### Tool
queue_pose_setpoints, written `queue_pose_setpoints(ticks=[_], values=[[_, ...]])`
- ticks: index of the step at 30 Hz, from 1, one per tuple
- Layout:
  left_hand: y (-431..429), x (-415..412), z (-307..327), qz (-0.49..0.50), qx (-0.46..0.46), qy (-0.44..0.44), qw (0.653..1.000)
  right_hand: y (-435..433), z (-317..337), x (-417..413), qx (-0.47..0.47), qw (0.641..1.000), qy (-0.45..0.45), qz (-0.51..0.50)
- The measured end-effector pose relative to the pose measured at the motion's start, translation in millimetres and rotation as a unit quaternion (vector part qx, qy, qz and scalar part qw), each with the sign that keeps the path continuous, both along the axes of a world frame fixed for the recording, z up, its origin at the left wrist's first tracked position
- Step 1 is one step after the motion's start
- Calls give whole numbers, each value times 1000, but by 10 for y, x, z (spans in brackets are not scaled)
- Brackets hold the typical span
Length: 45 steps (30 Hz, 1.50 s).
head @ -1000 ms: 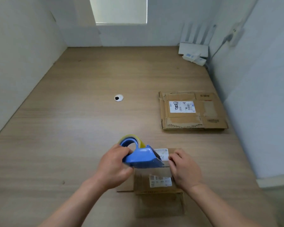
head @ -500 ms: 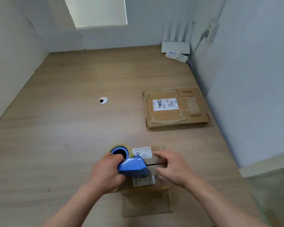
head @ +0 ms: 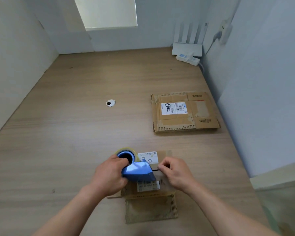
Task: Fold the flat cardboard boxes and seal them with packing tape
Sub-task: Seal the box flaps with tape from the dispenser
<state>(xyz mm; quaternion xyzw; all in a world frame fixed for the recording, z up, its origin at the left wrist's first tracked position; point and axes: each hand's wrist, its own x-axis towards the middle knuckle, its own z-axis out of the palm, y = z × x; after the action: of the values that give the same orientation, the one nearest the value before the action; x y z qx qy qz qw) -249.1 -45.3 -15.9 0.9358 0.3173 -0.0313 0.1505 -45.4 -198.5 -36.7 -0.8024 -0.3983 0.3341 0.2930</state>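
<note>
A round cable hole (head: 110,103) sits in the wooden table (head: 58,150). Near the front edge, the left hand (head: 109,176) grips a blue tape dispenser (head: 138,172), fingers curled round its body. The yellowish tape roll (head: 125,150) sits at the far end. The dispenser rests on a small brown box (head: 165,186) with white labels and a dark seam across its closed top. One ribbed flap lies open toward the person. The right hand (head: 175,174) has curled fingers at the seam, just beside the dispenser's front. Whether they pinch tape cannot be told. Farther right lies a flat cardboard box (head: 184,112), worn and labelled, and beyond it a white router (head: 187,48).
</note>
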Motion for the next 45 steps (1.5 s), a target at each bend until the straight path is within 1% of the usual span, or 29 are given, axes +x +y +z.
queue_pose_setpoints(ticks=[2, 4, 7, 9, 13, 16, 20, 23, 25, 29, 36, 39, 41, 42, 45], values=[[16, -23, 48, -11, 4, 20, 1000, -46, -6, 10, 4, 1000, 8, 0], [87, -99, 112, 2, 7, 38, 999, -83, -11, 46, 9, 1000, 24, -12], [257, -336, 231, 42, 10, 73, 996, -153, -66, 110, 39, 995, 62, -65], [322, -467, 301, 59, 4, 107, 992, -157, -93, 103, 42, 988, 109, -98], [248, -346, 398, 62, -25, 147, 987, -110, -120, 97, 54, 953, 233, -183], [161, -83, 495, 67, -45, 170, 982, -118, -114, 89, 78, 926, 282, -238], [136, 257, 543, 72, -48, 210, 974, -123, -145, 17, 99, 908, 275, -301], [135, 481, 569, 57, -55, 242, 967, -148, -211, -5, 102, 888, 275, -355], [138, 587, 586, 48, -55, 260, 963, -166, -246, -4, 100, 882, 264, -377], [150, 721, 600, 35, -45, 280, 958, -256, -310, -15, 76, 893, 229, -380], [164, 838, 617, 22, -44, 299, 953, -354, -506, -68, 69, 889, 238, -385], [178, 861, 611, 23, -44, 304, 951, -365, -602, -41, 54, 893, 246, -373], [185, 870, 607, 22, -45, 306, 951, -364, -623, -32, 34, 902, 243, -357], [188, 874, 605, 22, -47, 306, 951, -360, -640, -23, 16, 911, 229, -342], [186, 880, 593, 22, -47, 308, 950, -355, -597, -12, -81, 936, 156, -306]])
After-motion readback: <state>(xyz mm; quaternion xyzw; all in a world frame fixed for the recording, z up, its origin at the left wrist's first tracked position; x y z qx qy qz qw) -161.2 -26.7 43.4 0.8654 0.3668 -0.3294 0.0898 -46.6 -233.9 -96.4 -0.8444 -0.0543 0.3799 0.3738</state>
